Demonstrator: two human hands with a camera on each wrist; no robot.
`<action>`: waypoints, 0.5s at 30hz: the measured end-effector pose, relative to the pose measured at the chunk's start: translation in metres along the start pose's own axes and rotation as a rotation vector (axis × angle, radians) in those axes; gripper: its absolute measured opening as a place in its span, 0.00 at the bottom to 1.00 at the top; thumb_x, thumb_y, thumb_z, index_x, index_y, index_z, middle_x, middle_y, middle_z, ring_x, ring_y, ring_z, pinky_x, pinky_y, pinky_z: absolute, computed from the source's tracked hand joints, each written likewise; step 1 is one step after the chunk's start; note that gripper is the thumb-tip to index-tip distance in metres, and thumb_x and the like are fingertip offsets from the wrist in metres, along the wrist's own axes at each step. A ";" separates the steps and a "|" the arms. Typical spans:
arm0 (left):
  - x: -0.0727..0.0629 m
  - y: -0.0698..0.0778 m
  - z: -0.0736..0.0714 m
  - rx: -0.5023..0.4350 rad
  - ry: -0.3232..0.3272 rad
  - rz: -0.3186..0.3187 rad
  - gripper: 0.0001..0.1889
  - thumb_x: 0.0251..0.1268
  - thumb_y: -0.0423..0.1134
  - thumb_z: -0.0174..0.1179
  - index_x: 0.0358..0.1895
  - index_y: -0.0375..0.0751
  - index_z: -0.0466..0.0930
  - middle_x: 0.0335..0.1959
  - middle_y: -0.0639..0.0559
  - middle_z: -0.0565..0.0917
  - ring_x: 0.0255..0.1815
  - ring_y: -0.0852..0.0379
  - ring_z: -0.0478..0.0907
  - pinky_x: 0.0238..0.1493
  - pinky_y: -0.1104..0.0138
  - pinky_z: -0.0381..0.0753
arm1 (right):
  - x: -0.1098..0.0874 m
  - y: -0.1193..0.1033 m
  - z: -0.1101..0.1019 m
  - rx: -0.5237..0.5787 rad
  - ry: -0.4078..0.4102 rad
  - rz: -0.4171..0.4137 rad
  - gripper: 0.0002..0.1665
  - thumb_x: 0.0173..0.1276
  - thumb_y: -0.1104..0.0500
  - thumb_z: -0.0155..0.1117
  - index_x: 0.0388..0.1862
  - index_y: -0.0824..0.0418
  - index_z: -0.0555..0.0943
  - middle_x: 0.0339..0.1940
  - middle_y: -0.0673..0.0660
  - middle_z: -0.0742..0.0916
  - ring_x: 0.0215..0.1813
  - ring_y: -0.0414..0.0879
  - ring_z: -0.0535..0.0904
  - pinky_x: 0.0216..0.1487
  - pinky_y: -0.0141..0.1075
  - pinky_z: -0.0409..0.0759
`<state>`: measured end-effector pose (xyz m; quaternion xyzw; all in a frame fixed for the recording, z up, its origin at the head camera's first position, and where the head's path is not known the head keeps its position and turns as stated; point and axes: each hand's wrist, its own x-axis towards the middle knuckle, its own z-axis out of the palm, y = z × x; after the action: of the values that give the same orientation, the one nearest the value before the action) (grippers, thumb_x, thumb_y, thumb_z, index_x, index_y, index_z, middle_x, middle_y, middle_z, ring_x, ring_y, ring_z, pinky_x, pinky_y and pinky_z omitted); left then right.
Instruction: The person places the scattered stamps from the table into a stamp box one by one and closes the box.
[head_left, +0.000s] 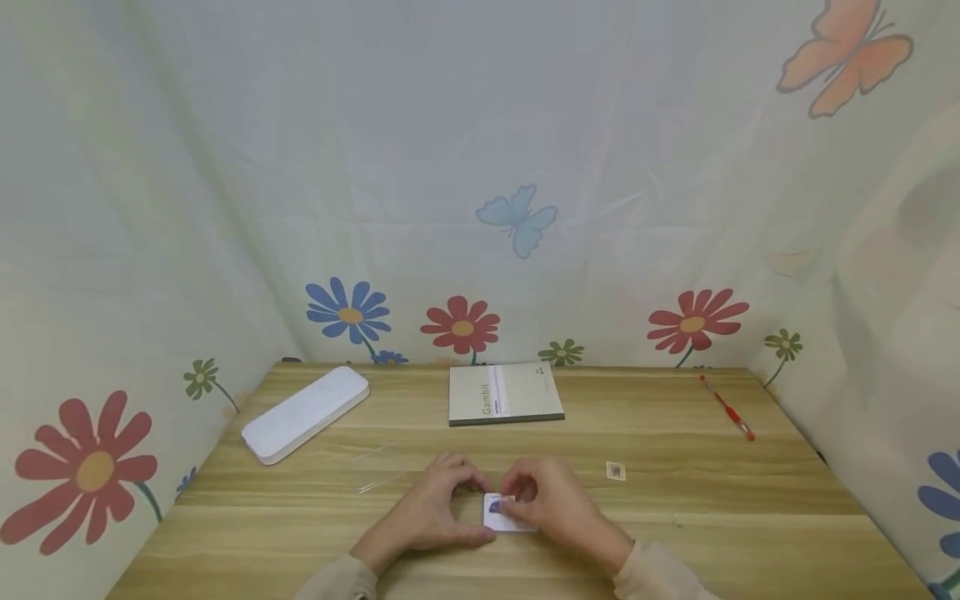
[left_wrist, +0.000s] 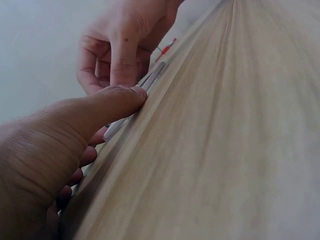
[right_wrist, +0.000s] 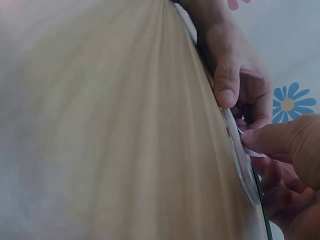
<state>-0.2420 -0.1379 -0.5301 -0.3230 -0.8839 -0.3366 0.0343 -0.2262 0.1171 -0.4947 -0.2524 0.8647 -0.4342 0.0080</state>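
A small white flat case [head_left: 510, 524] with rounded corners lies on the table in front of the person. My left hand [head_left: 438, 502] holds it at its left side, thumb at the near corner and fingers curved toward the far edge. Over its top, my right hand [head_left: 553, 503] pinches a small stamp [head_left: 494, 506] with a blue picture between thumb and finger. In the right wrist view the stamp's white edge [right_wrist: 256, 153] sticks out close above the case [right_wrist: 240, 155]. The case shows edge-on in the left wrist view, partly hidden by the left thumb [left_wrist: 117, 102].
Another stamp [head_left: 616, 472] lies to the right, and a clear plastic sheet [head_left: 378, 468] to the left. Farther back are a long white pencil case [head_left: 305, 414], a notebook [head_left: 506, 393] and a red pen [head_left: 727, 408]. A flowered curtain [head_left: 390, 250] surrounds the table [head_left: 240, 525].
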 end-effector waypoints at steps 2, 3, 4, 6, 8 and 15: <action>0.000 0.000 0.000 0.001 -0.001 0.003 0.26 0.53 0.66 0.85 0.52 0.63 0.88 0.50 0.67 0.82 0.57 0.64 0.74 0.63 0.58 0.79 | 0.000 0.003 0.001 -0.036 0.003 -0.019 0.08 0.66 0.62 0.85 0.38 0.53 0.92 0.30 0.41 0.87 0.32 0.35 0.78 0.34 0.31 0.78; 0.000 0.000 0.000 0.001 -0.001 0.005 0.27 0.52 0.65 0.85 0.52 0.63 0.88 0.50 0.67 0.82 0.56 0.64 0.75 0.63 0.58 0.79 | 0.000 0.004 0.002 -0.051 0.005 -0.028 0.08 0.66 0.62 0.85 0.38 0.52 0.92 0.31 0.41 0.87 0.32 0.36 0.78 0.34 0.31 0.77; 0.000 0.000 0.000 0.001 -0.002 0.002 0.27 0.52 0.66 0.85 0.52 0.63 0.88 0.50 0.67 0.82 0.57 0.64 0.75 0.63 0.58 0.79 | 0.000 0.005 0.002 -0.058 0.006 -0.036 0.07 0.66 0.62 0.85 0.38 0.52 0.93 0.33 0.41 0.88 0.34 0.36 0.78 0.35 0.32 0.77; 0.000 0.000 0.000 0.001 -0.004 0.000 0.28 0.52 0.66 0.85 0.53 0.62 0.88 0.51 0.67 0.82 0.57 0.64 0.75 0.63 0.58 0.80 | 0.000 0.006 0.003 -0.076 0.006 -0.049 0.07 0.66 0.62 0.85 0.38 0.51 0.94 0.35 0.41 0.89 0.35 0.37 0.78 0.37 0.32 0.77; 0.001 0.000 -0.001 0.001 -0.008 -0.005 0.29 0.52 0.66 0.85 0.54 0.62 0.88 0.51 0.67 0.81 0.57 0.64 0.75 0.64 0.58 0.80 | 0.000 0.007 0.003 -0.094 0.000 -0.065 0.07 0.66 0.62 0.85 0.39 0.50 0.94 0.38 0.42 0.90 0.39 0.38 0.79 0.40 0.32 0.77; 0.001 0.001 -0.001 -0.027 -0.029 -0.030 0.28 0.53 0.67 0.84 0.53 0.63 0.88 0.51 0.67 0.81 0.57 0.63 0.74 0.64 0.57 0.78 | 0.000 0.005 0.003 -0.114 -0.034 -0.091 0.08 0.68 0.63 0.83 0.41 0.49 0.97 0.41 0.41 0.89 0.43 0.40 0.82 0.44 0.32 0.77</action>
<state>-0.2419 -0.1375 -0.5283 -0.3149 -0.8843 -0.3444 0.0121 -0.2277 0.1177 -0.5002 -0.2988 0.8754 -0.3799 -0.0112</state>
